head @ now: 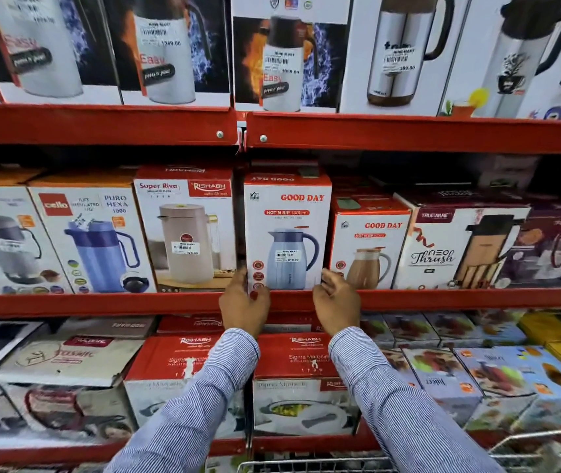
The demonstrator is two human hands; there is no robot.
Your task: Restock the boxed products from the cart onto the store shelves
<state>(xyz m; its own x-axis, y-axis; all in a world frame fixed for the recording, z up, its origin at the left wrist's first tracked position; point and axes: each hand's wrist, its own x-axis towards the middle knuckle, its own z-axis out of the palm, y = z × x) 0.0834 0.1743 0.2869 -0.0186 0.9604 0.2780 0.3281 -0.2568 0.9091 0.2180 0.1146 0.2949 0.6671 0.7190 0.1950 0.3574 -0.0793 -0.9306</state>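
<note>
A white and red Good Day jug box [287,230] with a blue jug printed on it stands upright on the red middle shelf [101,303], between a Super Riva box [185,230] and a smaller Good Day box [369,247]. My left hand [243,303] holds its lower left corner. At the lower right corner my right hand [335,302] has curled fingers touching the box. Both striped sleeves reach up from the bottom of the view. The wire cart's rim [309,465] shows at the bottom edge.
The upper shelf [408,134] carries tall flask boxes. A Cello box [91,240] and a Trueware box [456,247] flank the middle row. On the lower shelf, Rishabh casserole boxes [301,380] sit right under my arms. All rows are packed tight.
</note>
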